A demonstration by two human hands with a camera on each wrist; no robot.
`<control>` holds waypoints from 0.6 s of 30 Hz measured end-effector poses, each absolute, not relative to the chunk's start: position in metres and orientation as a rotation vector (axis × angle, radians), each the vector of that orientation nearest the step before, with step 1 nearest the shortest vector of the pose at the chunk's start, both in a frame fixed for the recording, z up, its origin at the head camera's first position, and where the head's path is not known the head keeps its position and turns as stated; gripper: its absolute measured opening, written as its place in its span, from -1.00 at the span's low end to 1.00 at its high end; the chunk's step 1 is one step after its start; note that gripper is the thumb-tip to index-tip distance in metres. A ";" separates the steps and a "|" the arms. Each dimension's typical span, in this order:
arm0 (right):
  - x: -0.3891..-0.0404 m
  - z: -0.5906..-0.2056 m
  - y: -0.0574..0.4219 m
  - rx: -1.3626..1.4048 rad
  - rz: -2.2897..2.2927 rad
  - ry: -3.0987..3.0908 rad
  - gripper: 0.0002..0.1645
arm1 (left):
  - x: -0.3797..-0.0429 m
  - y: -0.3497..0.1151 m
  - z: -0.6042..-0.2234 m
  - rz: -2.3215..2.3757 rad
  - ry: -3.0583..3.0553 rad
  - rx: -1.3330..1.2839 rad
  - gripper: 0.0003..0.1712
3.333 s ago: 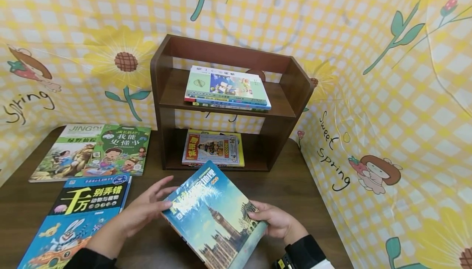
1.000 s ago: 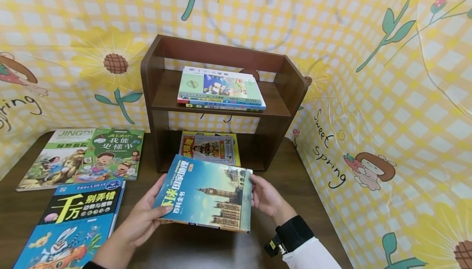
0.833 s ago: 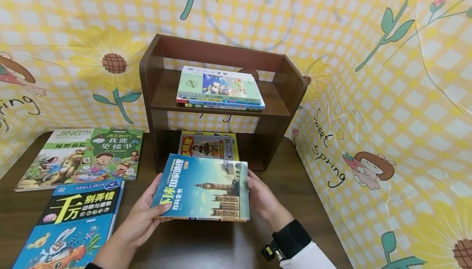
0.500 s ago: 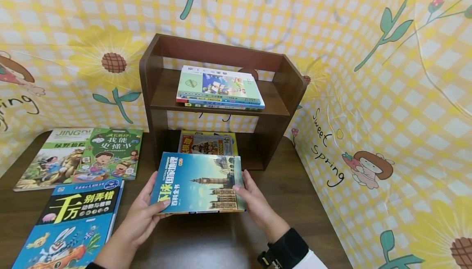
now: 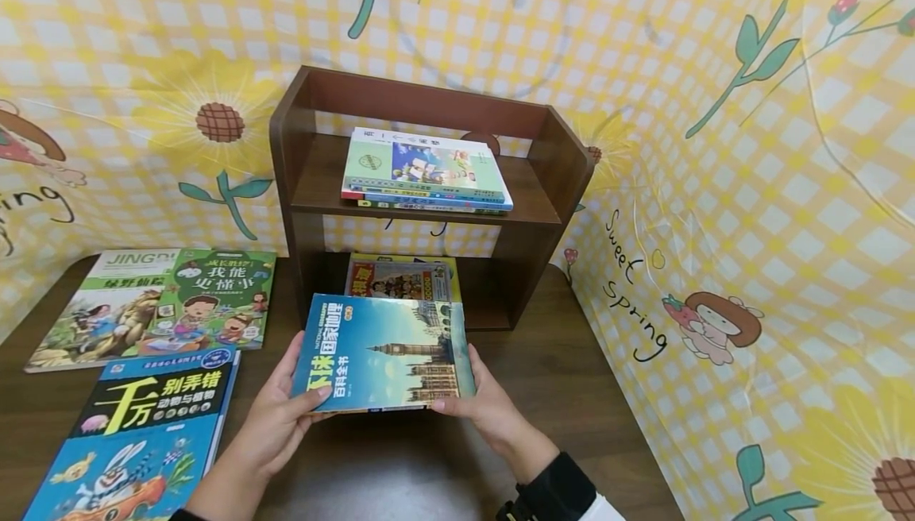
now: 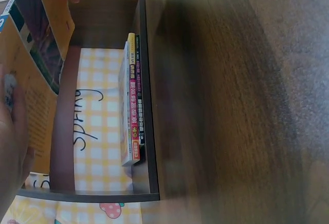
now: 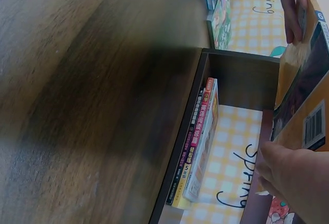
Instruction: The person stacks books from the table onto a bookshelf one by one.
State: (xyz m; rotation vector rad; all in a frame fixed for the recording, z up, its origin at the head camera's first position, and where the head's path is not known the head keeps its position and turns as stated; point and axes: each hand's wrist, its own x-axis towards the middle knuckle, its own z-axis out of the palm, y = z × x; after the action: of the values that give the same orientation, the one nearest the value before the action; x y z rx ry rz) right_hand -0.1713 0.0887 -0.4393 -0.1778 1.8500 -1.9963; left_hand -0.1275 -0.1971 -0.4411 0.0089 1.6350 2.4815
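Observation:
A blue book with a clock tower on its cover (image 5: 389, 354) is held up off the table, just in front of the small shelf's lower compartment. My left hand (image 5: 275, 414) grips its left edge, thumb on the cover and fingers beneath. At the front right corner, my right hand (image 5: 493, 414) pinches the book with the thumb on top. In the right wrist view, the orange back cover with a barcode (image 7: 313, 124) faces down, near the right hand (image 7: 300, 180). On the lower board lies a short stack of books (image 5: 400, 277), partly hidden behind the held book.
The dark brown shelf (image 5: 532, 267) stands at the back of the wooden table (image 5: 572, 394). Several books (image 5: 429, 171) are stacked on its upper board. At left lie a blue book (image 5: 143, 434), a green book (image 5: 214, 299) and a white-and-green book (image 5: 107, 306). Patterned cloth (image 5: 715, 187) hangs around.
The book has turned from a slanted pose to nearly square with the shelf and moved slightly toward it. My left hand now grips its left edge; the right thumb has slid to the front corner.

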 end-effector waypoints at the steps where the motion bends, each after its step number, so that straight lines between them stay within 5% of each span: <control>1: -0.171 -0.439 0.089 -0.179 -1.985 1.866 0.40 | -0.128 -0.197 -0.441 2.476 1.638 0.007 0.06; 18: -0.178 -0.439 0.094 -0.296 -2.018 1.935 0.41 | -0.139 -0.197 -0.440 2.156 1.932 0.010 0.34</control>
State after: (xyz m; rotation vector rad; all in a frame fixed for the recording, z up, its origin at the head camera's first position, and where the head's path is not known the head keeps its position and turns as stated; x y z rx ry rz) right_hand -0.1777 0.0945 -0.4390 -0.2958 1.9347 -2.0183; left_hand -0.1394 -0.1973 -0.4404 0.0098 1.9322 2.1563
